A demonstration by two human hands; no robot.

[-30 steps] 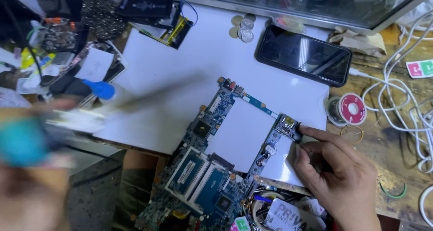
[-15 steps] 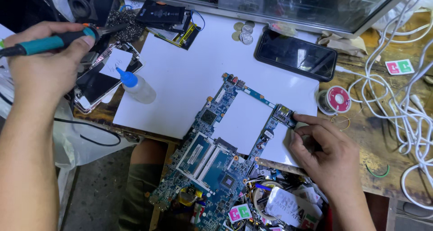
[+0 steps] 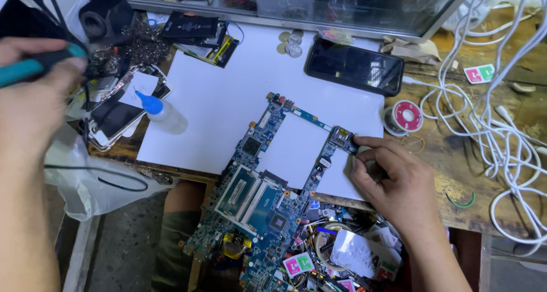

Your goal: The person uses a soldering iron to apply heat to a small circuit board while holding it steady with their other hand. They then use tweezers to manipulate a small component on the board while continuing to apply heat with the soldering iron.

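Note:
A blue circuit board (image 3: 268, 189) with a large cut-out lies tilted over a white sheet (image 3: 228, 98) and hangs past the bench's front edge. My right hand (image 3: 399, 184) pinches the board's right upper corner (image 3: 343, 139) between thumb and fingers. My left hand (image 3: 31, 98) is raised at the far left, closed around a teal-handled soldering iron (image 3: 34, 67) whose tip points toward a dark stand (image 3: 99, 21). A black cord (image 3: 97, 175) runs below that hand.
A small clear bottle with a blue cap (image 3: 162, 112) lies on the sheet's left edge by a cracked phone (image 3: 117, 112). A black phone (image 3: 354, 67), coins (image 3: 290, 43), a solder spool (image 3: 405, 116), white cables (image 3: 501, 127) and a tray of small parts (image 3: 342, 252) surround the board.
My left hand has carried the soldering iron from the lower left up toward the stand at the back left. My right hand has kept its pinch on the board's corner.

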